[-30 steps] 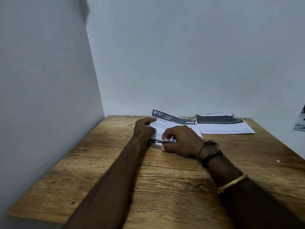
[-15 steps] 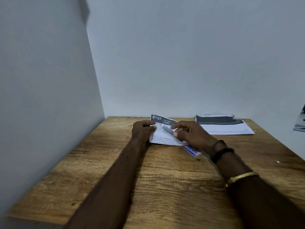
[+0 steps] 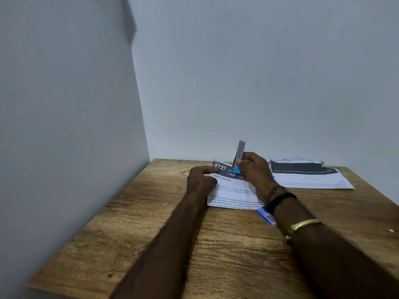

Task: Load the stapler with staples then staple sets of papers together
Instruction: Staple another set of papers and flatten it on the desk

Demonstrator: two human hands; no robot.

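Observation:
A set of printed papers (image 3: 234,192) with a dark header lies on the wooden table (image 3: 216,244). My left hand (image 3: 200,180) presses its top left corner flat with the fingers. My right hand (image 3: 254,171) grips a small stapler (image 3: 239,156) over the header; its metal top arm stands swung up, nearly vertical, and a blue part shows at its base. A small blue and white staple box (image 3: 266,215) lies by my right wrist at the paper's lower right corner.
A second stack of papers (image 3: 308,176) with a dark header lies at the back right of the table. Grey walls close in on the left and behind. A small white speck (image 3: 390,230) sits near the right edge.
My right hand left the near edge of the papers, uncovered the staple box, and now holds the stapler with its top raised over the header. My left hand stayed on the paper.

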